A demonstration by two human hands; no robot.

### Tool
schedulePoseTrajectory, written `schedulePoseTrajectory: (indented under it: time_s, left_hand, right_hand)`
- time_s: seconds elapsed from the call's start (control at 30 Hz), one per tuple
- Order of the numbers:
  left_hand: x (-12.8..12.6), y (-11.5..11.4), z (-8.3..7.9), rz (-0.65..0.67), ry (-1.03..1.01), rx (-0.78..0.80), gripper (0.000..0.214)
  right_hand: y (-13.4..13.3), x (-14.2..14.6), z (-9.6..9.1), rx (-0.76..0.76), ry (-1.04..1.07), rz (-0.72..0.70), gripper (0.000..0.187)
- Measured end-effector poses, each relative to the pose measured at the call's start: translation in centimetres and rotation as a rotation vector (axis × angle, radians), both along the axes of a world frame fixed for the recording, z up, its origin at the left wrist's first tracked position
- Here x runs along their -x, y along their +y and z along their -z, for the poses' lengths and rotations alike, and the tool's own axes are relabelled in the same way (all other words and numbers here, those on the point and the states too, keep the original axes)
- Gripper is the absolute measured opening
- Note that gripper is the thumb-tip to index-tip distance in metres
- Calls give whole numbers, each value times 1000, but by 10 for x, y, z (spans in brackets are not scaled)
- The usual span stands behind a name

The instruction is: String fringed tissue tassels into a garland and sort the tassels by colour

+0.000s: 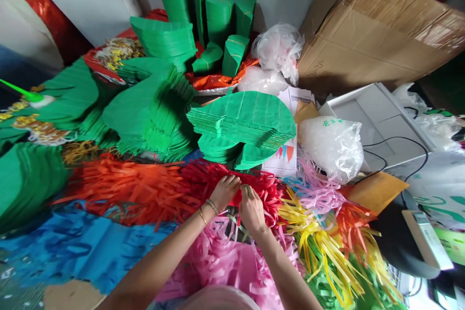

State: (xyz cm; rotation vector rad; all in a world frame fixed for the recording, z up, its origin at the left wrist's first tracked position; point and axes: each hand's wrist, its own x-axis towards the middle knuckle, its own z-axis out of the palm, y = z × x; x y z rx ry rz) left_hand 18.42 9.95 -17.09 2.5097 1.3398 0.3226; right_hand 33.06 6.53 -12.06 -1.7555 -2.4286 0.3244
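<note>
My left hand (224, 192) and my right hand (250, 208) meet over a heap of red paper fringe (271, 193). Both hands have their fingers curled and pinch the red strips between the fingertips. A beaded bracelet and a thin gold bangle sit on my left wrist. Orange fringe (138, 189) spreads out to the left of the hands. Pink fringe (232, 256) lies under my forearms. Just beyond the hands rests a stack of green folded paper pieces (243, 123).
Green paper stacks (152, 111) and bundles (218, 19) fill the back and left. Blue fringe (83, 247) lies at the front left, yellow fringe (319, 242) at the right. Plastic bags (332, 145), a white tray (378, 121), black cables and cardboard (374, 29) crowd the right.
</note>
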Motion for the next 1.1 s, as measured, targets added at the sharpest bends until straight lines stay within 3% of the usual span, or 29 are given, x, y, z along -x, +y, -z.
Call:
schedulePoseTrajectory:
  time_s: [0.13,0.27,0.47,0.63,0.87,1.1]
  left_hand:
    - [12,-1,-5,15,-4,-53,36]
    - [18,-6,-9,28,-7,-117,35]
    - [22,-5,2,-6,-1,-195,34]
    - [24,-2,2,-52,18,-218,30]
    - [22,-8,3,-88,90,-238,40]
    - [19,-12,5,-94,129,-229,42]
  right_hand:
    - [-8,7,17,-97,-37,33,54]
    - [2,-3,25,-205,-127,3,38]
    - [13,-28,42,-273,-135,-39,28]
    - [11,-41,41,-285,-135,-51,33]
    - [4,-15,55,-272,-98,-279,42]
    - [11,-40,47,-216,-127,-145,46]
